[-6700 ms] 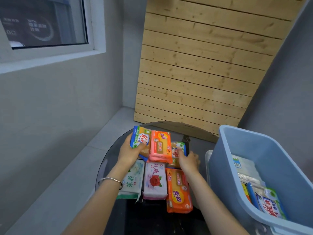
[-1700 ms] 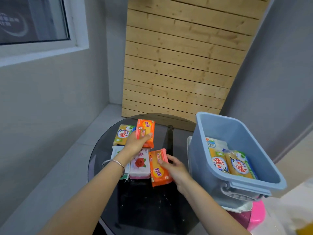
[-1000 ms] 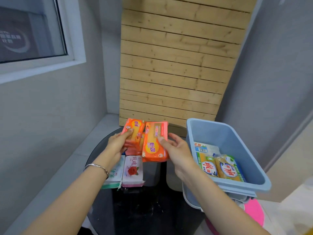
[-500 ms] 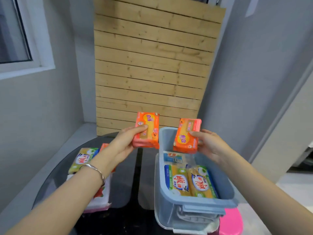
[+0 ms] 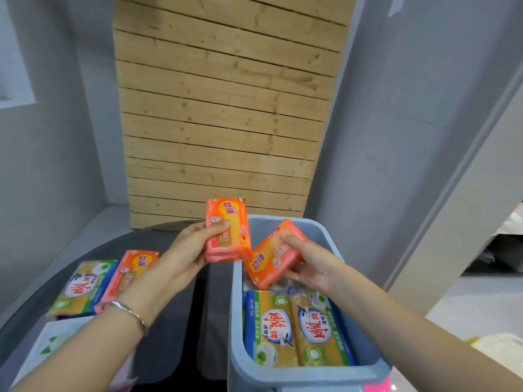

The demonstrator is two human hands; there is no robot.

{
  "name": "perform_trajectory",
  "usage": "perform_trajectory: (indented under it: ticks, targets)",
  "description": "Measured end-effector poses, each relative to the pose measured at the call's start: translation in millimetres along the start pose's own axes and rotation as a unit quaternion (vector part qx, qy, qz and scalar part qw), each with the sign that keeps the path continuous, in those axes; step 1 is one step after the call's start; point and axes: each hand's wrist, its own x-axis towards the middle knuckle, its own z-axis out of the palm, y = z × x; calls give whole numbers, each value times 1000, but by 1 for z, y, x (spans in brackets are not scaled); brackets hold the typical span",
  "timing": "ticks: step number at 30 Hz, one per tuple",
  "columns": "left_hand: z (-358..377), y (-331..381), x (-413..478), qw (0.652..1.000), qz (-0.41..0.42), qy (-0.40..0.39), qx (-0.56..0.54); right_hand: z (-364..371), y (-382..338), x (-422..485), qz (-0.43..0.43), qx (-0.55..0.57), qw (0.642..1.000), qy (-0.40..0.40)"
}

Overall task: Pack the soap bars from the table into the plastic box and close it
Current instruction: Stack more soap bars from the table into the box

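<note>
My left hand (image 5: pixel 184 258) grips an orange soap bar (image 5: pixel 227 229), upright, just left of the far rim of the blue plastic box (image 5: pixel 237 306). My right hand (image 5: pixel 311 264) holds a second orange soap bar (image 5: pixel 268 258), tilted, inside the box above the packed bars. Two yellow-green soap bars (image 5: pixel 297 329) lie flat side by side in the box. On the dark round table (image 5: pixel 175 321) lie another orange bar (image 5: pixel 130 273), a yellow-green bar (image 5: pixel 82 287) and a white bar (image 5: pixel 53 340) partly hidden by my left forearm.
A wooden slat panel (image 5: pixel 226 108) leans against the grey wall behind the table. Something pink (image 5: pixel 377 386) shows below the box's near right corner. A bracelet (image 5: pixel 130 312) sits on my left wrist.
Both hands lifted an orange bar each off the table and carried them right. The right hand's bar has now dropped into the box; the left one hangs at its rim.
</note>
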Motion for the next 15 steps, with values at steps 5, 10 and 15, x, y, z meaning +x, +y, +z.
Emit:
perform_trajectory:
  ticks: [5, 10, 15]
  targets:
    - [-2, 0, 0, 1000, 7, 11, 4, -1, 7, 6, -16, -72, 995, 70]
    - [-2, -1, -2, 1000, 7, 13, -10, 1, 2, 9, -13, -125, 985, 117]
    - [-3, -1, -5, 1000, 5, 6, -2, -1, 2, 10, 51, -46, 994, 91]
